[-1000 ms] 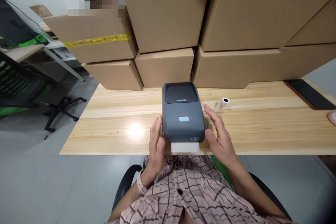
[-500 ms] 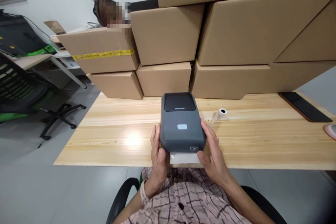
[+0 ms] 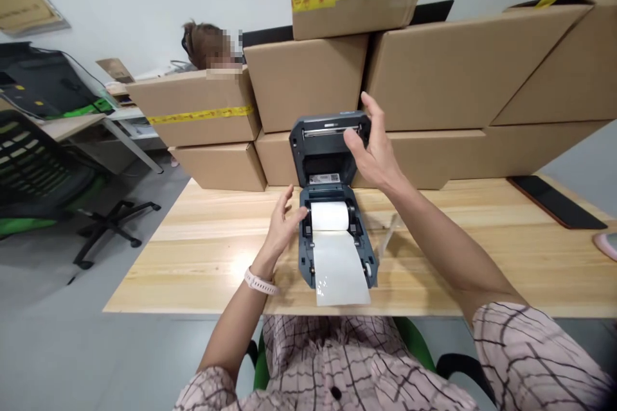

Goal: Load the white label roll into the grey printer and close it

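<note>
A dark grey label printer (image 3: 304, 263) stands on the wooden table with its lid (image 3: 318, 148) swung up and back. Inside sits a white label roll (image 3: 330, 215), and its label strip (image 3: 340, 270) runs forward past the printer's front edge. My right hand (image 3: 378, 151) grips the lid's upper right corner, thumb on the inner side and fingers behind. Beside the printer's left edge is my left hand (image 3: 282, 225), fingers apart, its thumb at the rim near the roll. A thin translucent strip (image 3: 388, 236) lies to the right, partly hidden by my right arm.
Stacked cardboard boxes (image 3: 308, 83) line the table's back edge behind the lid. A dark phone-like slab (image 3: 556, 202) and a pink object (image 3: 605, 245) lie at the right. Beyond the boxes sits another person (image 3: 205, 45). An office chair (image 3: 48, 180) is at the left.
The printer's lid has gone from closed to raised, exposing the label roll. My right hand has risen with the lid; my left hand has moved up along the printer's left side.
</note>
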Demonstrator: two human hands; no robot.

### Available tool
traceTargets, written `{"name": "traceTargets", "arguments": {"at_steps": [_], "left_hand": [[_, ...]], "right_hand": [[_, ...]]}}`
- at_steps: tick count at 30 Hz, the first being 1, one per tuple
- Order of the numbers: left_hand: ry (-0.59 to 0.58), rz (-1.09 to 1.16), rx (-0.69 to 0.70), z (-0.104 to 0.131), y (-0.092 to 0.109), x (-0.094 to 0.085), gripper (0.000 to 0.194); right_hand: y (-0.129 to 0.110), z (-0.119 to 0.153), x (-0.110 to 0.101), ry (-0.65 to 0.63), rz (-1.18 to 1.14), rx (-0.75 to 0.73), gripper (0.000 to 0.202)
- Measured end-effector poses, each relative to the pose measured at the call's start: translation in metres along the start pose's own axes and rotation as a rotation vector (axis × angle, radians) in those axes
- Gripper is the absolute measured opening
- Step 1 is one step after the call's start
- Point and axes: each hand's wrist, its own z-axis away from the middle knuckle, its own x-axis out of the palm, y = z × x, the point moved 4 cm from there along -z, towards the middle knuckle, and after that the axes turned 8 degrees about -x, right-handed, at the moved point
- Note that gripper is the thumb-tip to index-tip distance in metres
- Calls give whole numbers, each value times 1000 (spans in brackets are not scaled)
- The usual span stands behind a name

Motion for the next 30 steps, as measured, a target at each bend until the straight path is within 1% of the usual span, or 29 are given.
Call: {"name": "traceTargets", "arguments": {"at_steps": [2,3,5,6,7,8,9,11,12,13,14,15,16,18,20,21,23,24,26,28,30], "left_hand": [[-118,23,-102,2,-12,7,90],[-178,36,-125,5,-15,9,93],[-265,37,-125,10,-17,12,92],[-275,7,-110,12,-15,12,88],[-261,-52,-94,13,-14,10,85],[-235,-134,-84,13,-12,8,82],[-208,-225,-86,13,-10,6,79],[-188,-379,-124,13,-9,3,74],[-195,-428,-147,13,-9,3,72],[-204,-457,-162,14,-8,3,71],[-209,-474,-167,14,-7,4,71],[-213,-482,-164,14,-7,4,71],[-214,-484,-159,14,-6,5,71],[-208,-465,-161,14,-6,6,72],[-206,-427,-175,14,-8,7,74],[-204,-406,-181,14,-10,7,74],[-201,-372,-185,15,-12,7,74],[-201,-360,-184,15,-12,7,74],[-205,-352,-183,16,-11,7,74],[-210,-371,-177,17,-8,7,75],[-208,-404,-167,17,-4,7,75]], "right_hand": [[8,-14,3,1,19,11,75],[6,-16,2,15,44,-4,76],[-6,-9,-3,70,123,-81,75],[-16,-1,-5,80,158,-137,73],[-25,8,-5,46,177,-192,69],[-34,18,-2,-50,172,-232,65],[-40,29,4,-205,148,-249,63],[-44,50,21,-596,86,-227,67],[-44,59,31,-771,67,-197,72],[-41,65,39,-909,58,-166,77],[-38,68,48,-1014,58,-140,82],[-35,69,56,-1090,61,-121,87],[-32,68,64,-1144,63,-106,92],[-27,64,75,-1205,58,-81,102],[-26,59,78,-1210,24,-68,111],[-26,57,74,-1196,-17,-66,114],[-26,53,55,-1138,-168,-80,115],[-26,51,40,-1087,-270,-94,114],[-20,49,4,-944,-459,-119,111],[-4,51,-33,-784,-571,-104,110],[21,57,-61,-662,-588,-17,110]]}}
